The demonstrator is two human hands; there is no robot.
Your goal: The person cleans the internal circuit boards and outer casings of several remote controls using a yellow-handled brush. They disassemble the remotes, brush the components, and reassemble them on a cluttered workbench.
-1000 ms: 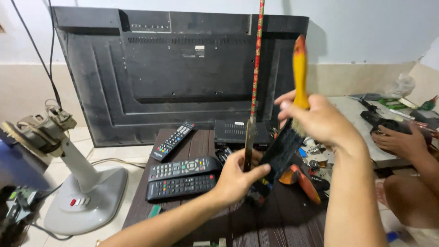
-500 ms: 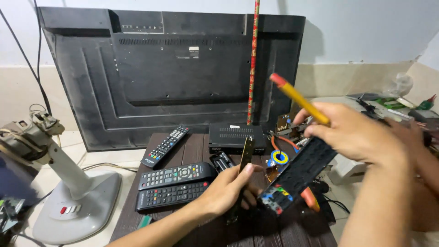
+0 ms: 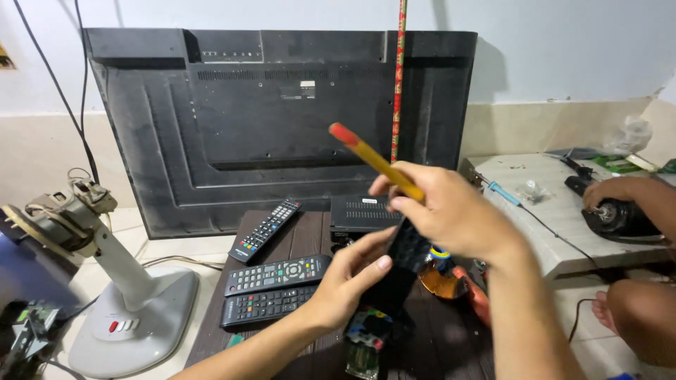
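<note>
Head view, room: dark wooden tabletop [image 3: 451, 345], black television back [image 3: 282, 127] against the wall beyond the fingers.
Left hand [image 3: 345, 285]: fingers curled around a black remote casing [image 3: 398, 271].
Right hand [image 3: 451, 211]: fingers clenched on a yellow screwdriver [image 3: 373, 160].

A yellow-handled tool with a red tip [image 3: 373, 160] crosses a matte black flat television back panel [image 3: 267, 119]. Black rectangular remote controls with white and coloured buttons [image 3: 276, 274] lie on a dark brown wooden table [image 3: 451, 345]. A red, green-patterned thin stick [image 3: 398, 77] stands upright.
</note>
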